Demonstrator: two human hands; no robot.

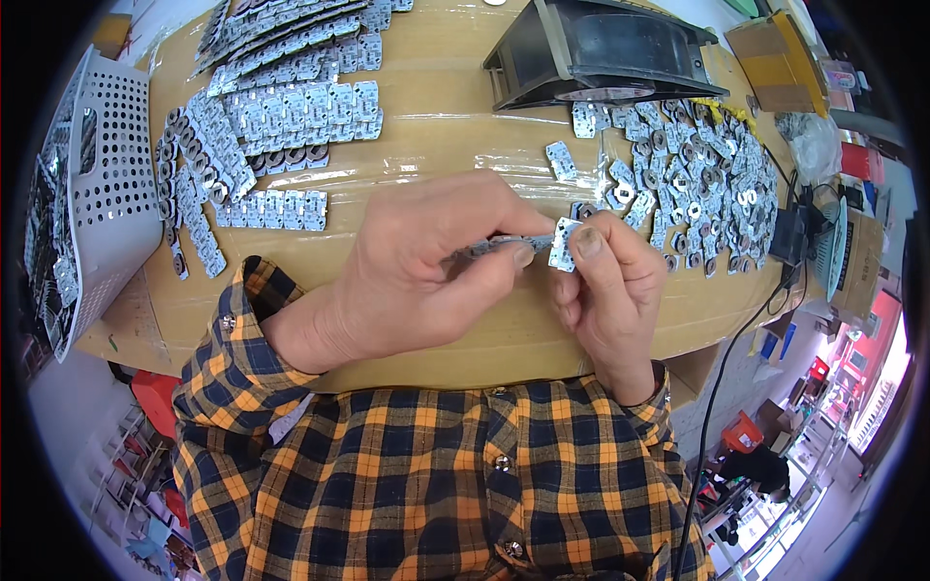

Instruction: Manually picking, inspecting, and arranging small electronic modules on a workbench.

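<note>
In front of my chest, my left hand (417, 261) is closed around a strip of small circuit boards (499, 242), seen nearly edge-on and partly hidden by the fingers. My right hand (620, 286) pinches a small white circuit board (562, 246) between thumb and fingers, right at the strip's end. Whether that board is still joined to the strip I cannot tell. Beyond the right hand lies a spread heap of single boards (693, 184), many with round dark parts. A short strip of boards (276, 210) rests flat on the table past my left wrist.
Stacked board strips (310, 111) fill the table's far left. A white perforated basket (114, 184) with more strips stands tilted at the left edge. A black fan (601, 53) sits at the back, near a cardboard box (775, 63). A black cable (722, 373) hangs down on the right.
</note>
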